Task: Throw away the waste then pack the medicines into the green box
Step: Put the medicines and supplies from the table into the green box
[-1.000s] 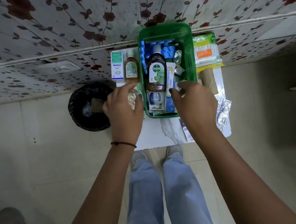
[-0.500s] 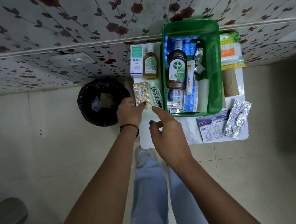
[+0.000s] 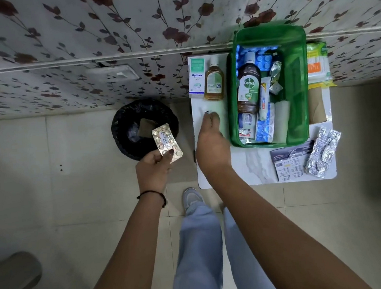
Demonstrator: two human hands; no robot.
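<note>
1. Waste first: a foil blister strip [image 3: 167,142] is pinched by its near end in the left hand [image 3: 154,168], thumb over fingers, and hangs above the near rim of the black-lined bin [image 3: 122,127], just off the table's left edge.
2. The right hand [image 3: 211,142] rests over the bare left part of the white table [image 3: 252,168], fingers curled together; whether it grips anything small cannot be told, as the fingertips are blurred.
3. The green box [image 3: 295,83] sits at the back of the table, already holding a Dettol bottle [image 3: 249,85], tubes and blue strips. An Optibex carton [image 3: 196,77] and a small amber bottle [image 3: 213,81] stand just beside its left wall, not yet packed.
4. A crumpled foil strip [image 3: 323,152] and a printed leaflet [image 3: 289,162] lie near the table's front right corner.
5. Risks, as judged from here:
   - The strip sits over the bin's edge rather than its middle; released now, it could clip the rim and land on the floor.
   - The strip appears to have pills left in some pockets; binning it may discard usable medicine.
   - Reaching blind with the right hand could topple the amber bottle.
</note>
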